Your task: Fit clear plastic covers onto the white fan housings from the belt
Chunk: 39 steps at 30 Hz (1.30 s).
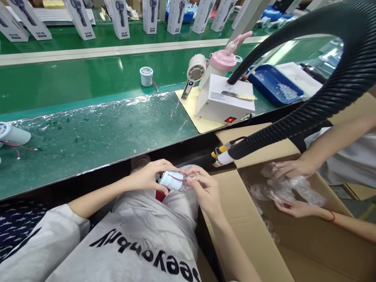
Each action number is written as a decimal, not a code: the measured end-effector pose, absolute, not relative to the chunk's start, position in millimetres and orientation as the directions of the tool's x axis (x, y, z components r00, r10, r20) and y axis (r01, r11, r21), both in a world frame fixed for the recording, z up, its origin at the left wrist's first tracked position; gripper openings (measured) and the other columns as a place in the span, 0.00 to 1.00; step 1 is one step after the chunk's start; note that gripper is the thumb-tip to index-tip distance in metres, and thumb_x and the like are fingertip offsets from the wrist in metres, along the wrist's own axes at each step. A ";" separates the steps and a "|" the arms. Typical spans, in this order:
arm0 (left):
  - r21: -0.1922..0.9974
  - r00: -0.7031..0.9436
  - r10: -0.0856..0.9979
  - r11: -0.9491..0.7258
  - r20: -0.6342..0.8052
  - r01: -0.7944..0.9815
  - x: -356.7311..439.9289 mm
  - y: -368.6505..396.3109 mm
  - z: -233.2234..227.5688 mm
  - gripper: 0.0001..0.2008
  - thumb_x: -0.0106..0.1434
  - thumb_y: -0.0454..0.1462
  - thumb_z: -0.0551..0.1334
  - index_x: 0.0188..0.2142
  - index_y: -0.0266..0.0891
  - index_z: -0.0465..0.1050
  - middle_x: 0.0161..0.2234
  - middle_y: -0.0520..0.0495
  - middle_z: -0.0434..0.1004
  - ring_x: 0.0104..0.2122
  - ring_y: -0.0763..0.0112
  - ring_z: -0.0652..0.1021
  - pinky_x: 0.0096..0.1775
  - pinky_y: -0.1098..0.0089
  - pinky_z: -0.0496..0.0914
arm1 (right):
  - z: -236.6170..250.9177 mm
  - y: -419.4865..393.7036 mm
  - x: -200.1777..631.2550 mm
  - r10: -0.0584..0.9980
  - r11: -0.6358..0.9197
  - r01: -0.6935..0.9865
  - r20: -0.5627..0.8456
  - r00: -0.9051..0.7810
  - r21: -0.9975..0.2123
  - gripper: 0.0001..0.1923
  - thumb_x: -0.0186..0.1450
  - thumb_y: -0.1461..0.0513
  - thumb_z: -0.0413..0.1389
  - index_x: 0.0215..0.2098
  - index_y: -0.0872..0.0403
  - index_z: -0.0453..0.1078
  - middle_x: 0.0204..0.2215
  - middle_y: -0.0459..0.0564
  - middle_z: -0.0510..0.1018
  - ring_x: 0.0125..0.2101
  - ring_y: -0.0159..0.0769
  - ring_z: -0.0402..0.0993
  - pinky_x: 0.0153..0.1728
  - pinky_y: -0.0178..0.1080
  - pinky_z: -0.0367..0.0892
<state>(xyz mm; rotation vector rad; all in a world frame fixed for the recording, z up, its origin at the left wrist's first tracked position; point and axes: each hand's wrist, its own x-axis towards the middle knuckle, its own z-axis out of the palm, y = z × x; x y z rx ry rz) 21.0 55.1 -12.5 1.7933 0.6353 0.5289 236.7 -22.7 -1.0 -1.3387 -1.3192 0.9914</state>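
Note:
Over my lap, my left hand [151, 175] is wrapped round a small white fan motor housing [172, 180] that lies tilted on its side. Red and black wires run from the housing toward my right hand [205, 187]. The right fingers are pinched together at the wire end, beside what looks like clear plastic film. Exactly what sits between those fingertips is hidden. A similar white housing [146, 76] with wires stands on the green bench [88, 137], and another housing [16, 134] lies at the bench's left end.
A white device box [226, 100] with a lit red switch stands beside a handheld fan [195, 72] and a pink-topped bottle [221, 62]. A black corrugated hose [293, 113] arches across the right. Another person's hands [296, 205] handle clear plastic in a cardboard box [249, 219].

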 end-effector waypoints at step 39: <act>0.961 0.831 0.533 -0.275 0.160 -0.009 0.9 40.8 3.3 0.38 0.57 0.41 0.75 0.66 0.49 0.68 0.65 0.38 0.71 0.65 0.51 0.72 0.65 0.52 0.65 | -4.9 -44.6 236.5 0.975 -0.190 -0.188 -0.163 -0.152 -0.963 0.20 0.62 0.48 0.69 0.46 0.48 0.74 0.39 0.49 0.80 0.34 0.35 0.78 0.33 0.34 0.77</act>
